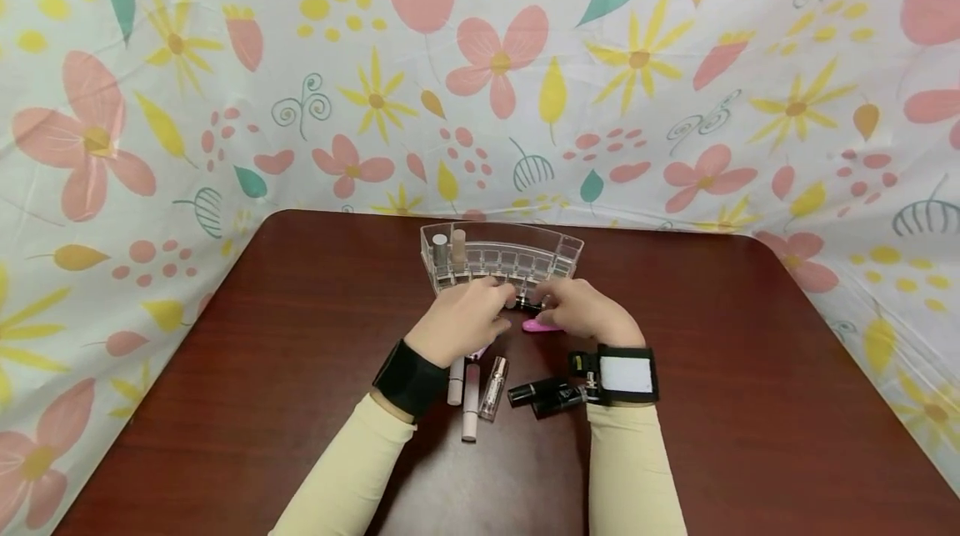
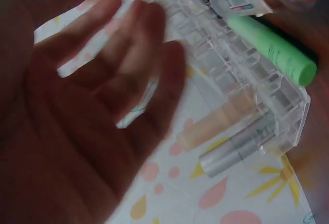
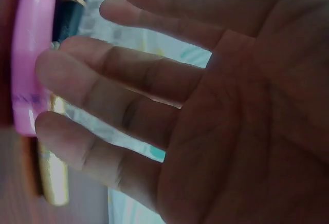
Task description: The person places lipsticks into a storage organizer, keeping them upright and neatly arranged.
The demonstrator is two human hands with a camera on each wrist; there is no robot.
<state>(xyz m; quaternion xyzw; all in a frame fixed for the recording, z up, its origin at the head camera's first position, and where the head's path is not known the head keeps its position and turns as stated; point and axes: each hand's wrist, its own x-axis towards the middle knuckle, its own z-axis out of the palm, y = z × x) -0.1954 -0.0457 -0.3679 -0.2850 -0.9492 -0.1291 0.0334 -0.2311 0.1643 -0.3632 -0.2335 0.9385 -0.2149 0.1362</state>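
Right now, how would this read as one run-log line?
left hand: by clear compartmented organizer; right hand: by pink tube; organizer: silver-capped tube, beige-capped tube upright; table: black tubes lying

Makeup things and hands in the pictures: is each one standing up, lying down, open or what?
Clear makeup organizer: upright
Silver tube: standing in it
Beige tube: standing in it
Green tube: lying down
Pink tube: lying down
Black tubes: lying down
Lip gloss tube: lying down
Left hand: palm empty, fingers loosely bent
Right hand: palm empty, fingers stretched out
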